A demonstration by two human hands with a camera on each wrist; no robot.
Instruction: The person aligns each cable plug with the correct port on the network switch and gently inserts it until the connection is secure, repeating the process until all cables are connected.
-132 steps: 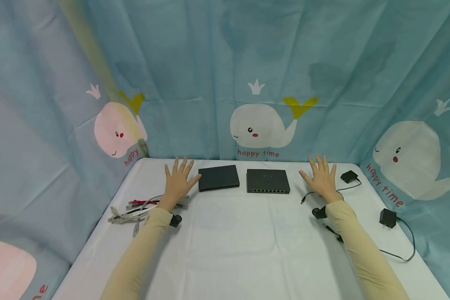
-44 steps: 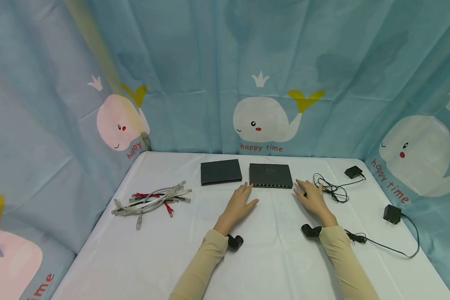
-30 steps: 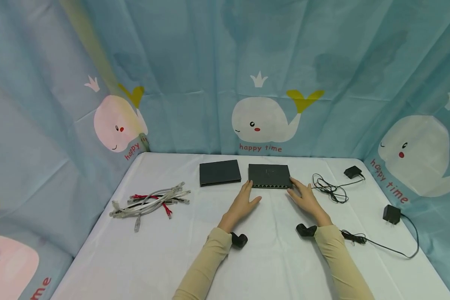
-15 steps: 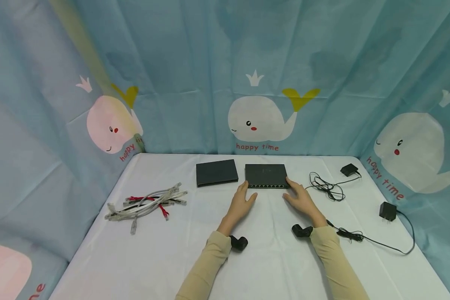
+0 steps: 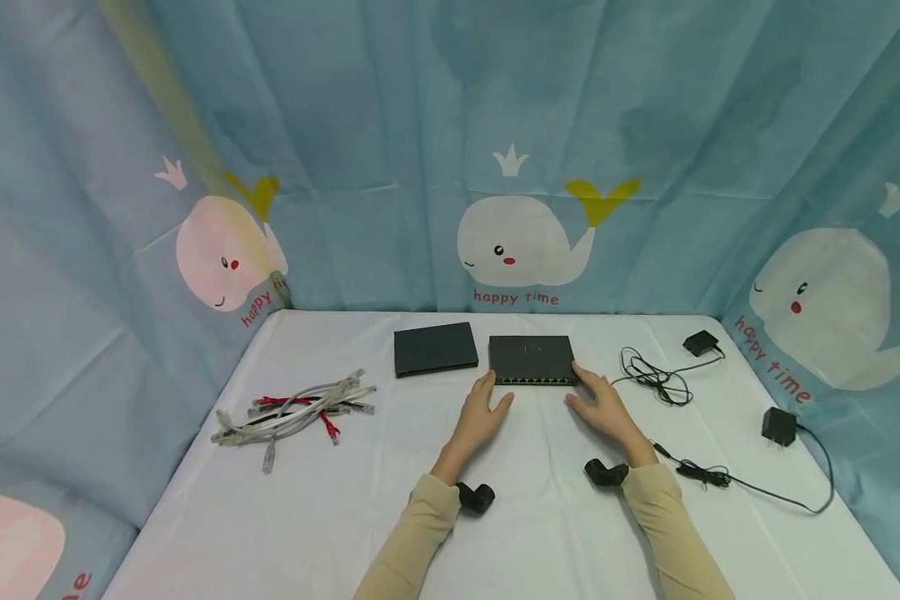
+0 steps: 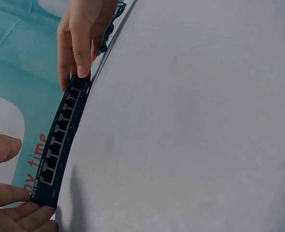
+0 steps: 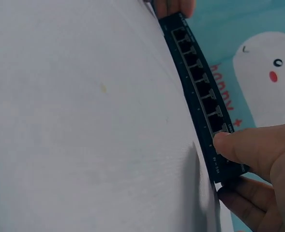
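Note:
A black network switch (image 5: 532, 357) with a row of ports lies on the white table, and both hands are at its ends. My left hand (image 5: 477, 417) holds the left end, fingers bent against its side and thumb standing apart. In the left wrist view, the left fingers (image 6: 23, 210) meet the end marked TP-LINK. My right hand (image 5: 603, 407) holds the right end with its fingers along the side. The right thumb (image 7: 253, 147) overlaps the last ports in the right wrist view, with the other fingers at the end. A second black box (image 5: 436, 349) lies to the left.
Grey, black and red network cables (image 5: 292, 412) lie in a bunch at the left. On the right are two black power adapters, one at the back (image 5: 701, 342) and one nearer (image 5: 779, 426), with coiled cords (image 5: 660, 379). A whale-print curtain (image 5: 390, 167) hangs behind the table.
Both hands have come in from the far left and right to the switch's ends. In the last half second the switch has shifted slightly toward me between them.

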